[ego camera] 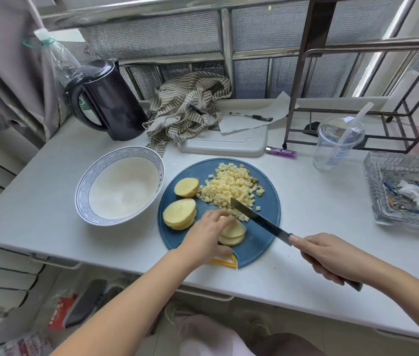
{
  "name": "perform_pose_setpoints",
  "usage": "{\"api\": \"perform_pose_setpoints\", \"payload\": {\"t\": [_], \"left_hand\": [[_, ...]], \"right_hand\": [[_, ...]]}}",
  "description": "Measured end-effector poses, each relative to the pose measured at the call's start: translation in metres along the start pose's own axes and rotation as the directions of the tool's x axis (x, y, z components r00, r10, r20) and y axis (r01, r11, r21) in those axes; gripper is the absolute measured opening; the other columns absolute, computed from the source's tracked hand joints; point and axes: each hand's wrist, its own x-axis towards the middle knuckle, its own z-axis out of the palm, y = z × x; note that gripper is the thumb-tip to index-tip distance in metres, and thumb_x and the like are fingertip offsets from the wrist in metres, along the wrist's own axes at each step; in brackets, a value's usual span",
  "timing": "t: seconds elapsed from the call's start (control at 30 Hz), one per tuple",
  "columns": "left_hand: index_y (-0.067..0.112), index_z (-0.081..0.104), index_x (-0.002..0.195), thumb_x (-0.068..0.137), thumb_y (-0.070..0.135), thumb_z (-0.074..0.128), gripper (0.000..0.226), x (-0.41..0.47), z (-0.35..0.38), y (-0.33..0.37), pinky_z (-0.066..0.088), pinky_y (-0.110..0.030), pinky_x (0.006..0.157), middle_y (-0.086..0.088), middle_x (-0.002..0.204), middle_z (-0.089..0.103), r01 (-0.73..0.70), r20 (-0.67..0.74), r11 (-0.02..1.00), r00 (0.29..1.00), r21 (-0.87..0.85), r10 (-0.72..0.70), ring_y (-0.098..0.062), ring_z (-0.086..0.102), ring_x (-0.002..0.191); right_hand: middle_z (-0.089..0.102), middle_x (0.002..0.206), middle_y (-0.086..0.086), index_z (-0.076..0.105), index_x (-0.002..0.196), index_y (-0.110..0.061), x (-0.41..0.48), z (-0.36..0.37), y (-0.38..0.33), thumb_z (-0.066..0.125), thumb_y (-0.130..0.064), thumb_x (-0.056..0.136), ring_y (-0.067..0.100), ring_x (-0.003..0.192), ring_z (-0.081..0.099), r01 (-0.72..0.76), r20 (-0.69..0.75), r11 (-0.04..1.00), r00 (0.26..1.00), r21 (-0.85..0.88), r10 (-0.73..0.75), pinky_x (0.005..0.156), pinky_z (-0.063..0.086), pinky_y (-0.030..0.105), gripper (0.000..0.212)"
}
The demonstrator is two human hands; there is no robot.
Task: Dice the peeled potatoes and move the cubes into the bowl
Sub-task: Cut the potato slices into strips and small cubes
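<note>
**Progress.** The task is partly done, by my judgement somewhat past the halfway mark on cutting and not begun on transfer. A sizeable pile of potato cubes (229, 187) lies on the far half of the round blue cutting board (262, 242). No cubes show inside the bowl (82, 191), which stands on the surface (319, 214) just left of the board, its rim close to the board's edge.

**Left to do.** Three uncut lots are on the board: a potato end piece (186, 187) at the left edge, a stack of slices (178, 214) nearer the person, and a near stack of slices (234, 233) under the left hand. All need cutting into strips and cubes, then everything moves to the bowl.

**Hands.** The left hand (203, 233) holds the near stack of slices, its fingers curled down over the top. The right hand (329, 255) has a closed grip round the handle of the knife (257, 218), with the forefinger along the back of the blade. The blade lies slantwise, its tip at the near edge of the cube pile, just beyond the held stack.

**Condition of the potato.** The flesh is pale yellow, peeled and clean. The slices are round and fairly even. The cubes are small and mostly uniform, with a few strays apart from the pile and some browner bits at its far right edge.
</note>
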Motion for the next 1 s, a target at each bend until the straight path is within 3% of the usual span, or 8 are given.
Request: {"api": "perform_pose_setpoints", "payload": {"t": [0.17,0.3,0.43,0.73,0.83,1.0], "left_hand": [[0.031,0.024,0.152,0.086,0.046,0.065,0.079,0.009,-0.001,-0.001,0.032,-0.032,0.107,0.002,0.145,0.035,-0.067,0.089,0.983,0.995,0.171,0.052,-0.019,0.03,0.131],[0.028,0.036,0.147,0.083,0.039,0.071,0.074,0.015,-0.008,0.001,0.035,-0.033,0.104,0.0,0.138,0.04,-0.056,0.114,0.989,0.993,0.136,0.041,-0.018,0.034,0.124],[0.03,0.043,0.139,0.083,0.043,0.07,0.064,0.013,-0.007,0.0,0.029,-0.034,0.105,0.003,0.141,0.038,-0.06,0.07,0.985,0.996,0.162,0.049,-0.02,0.03,0.13],[0.024,0.04,0.142,0.078,0.037,0.076,0.075,0.016,-0.012,-0.009,0.032,-0.026,0.105,0.004,0.142,0.04,-0.081,0.116,0.995,0.99,0.063,0.073,-0.016,0.032,0.126],[0.023,0.039,0.141,0.075,0.045,0.076,0.079,0.02,-0.016,-0.011,0.034,-0.029,0.1,0.003,0.138,0.042,-0.085,0.108,0.99,0.991,0.109,0.073,-0.017,0.035,0.119],[0.023,0.04,0.137,0.071,0.051,0.077,0.081,0.028,-0.017,-0.015,0.032,-0.03,0.097,0.003,0.132,0.043,-0.095,0.14,0.982,0.988,0.164,0.072,-0.017,0.036,0.119]], "right_hand": [[0.044,0.049,0.001,0.041,0.064,-0.013,-0.002,-0.008,-0.002,0.04,-0.077,0.074,0.019,0.041,0.036,0.014,-0.017,1.0,1.0,-0.001,-0.014,0.045,0.032,0.027,0.064],[0.043,0.049,0.001,0.041,0.065,-0.012,0.0,-0.01,-0.004,0.041,-0.07,0.083,0.019,0.039,0.036,0.027,-0.037,0.999,0.999,0.02,-0.026,0.043,0.032,0.025,0.061],[0.043,0.048,-0.001,0.042,0.066,-0.011,0.003,-0.007,-0.003,0.042,-0.063,0.09,0.017,0.038,0.035,0.027,-0.029,0.997,0.999,0.069,-0.025,0.04,0.032,0.023,0.057],[0.045,0.05,-0.001,0.043,0.065,-0.013,0.014,-0.01,-0.015,0.042,-0.064,0.093,0.02,0.043,0.038,-0.02,0.024,1.0,1.0,0.024,0.019,0.048,0.035,0.03,0.058],[0.043,0.049,-0.002,0.041,0.065,-0.013,0.018,-0.012,-0.024,0.042,-0.062,0.095,0.019,0.041,0.036,-0.044,0.027,0.999,0.999,0.018,0.043,0.043,0.031,0.024,0.057],[0.041,0.049,-0.004,0.04,0.066,-0.015,0.024,-0.02,-0.039,0.042,-0.063,0.094,0.02,0.041,0.036,-0.093,0.071,0.996,0.993,-0.011,0.094,0.042,0.027,0.026,0.056]]}}
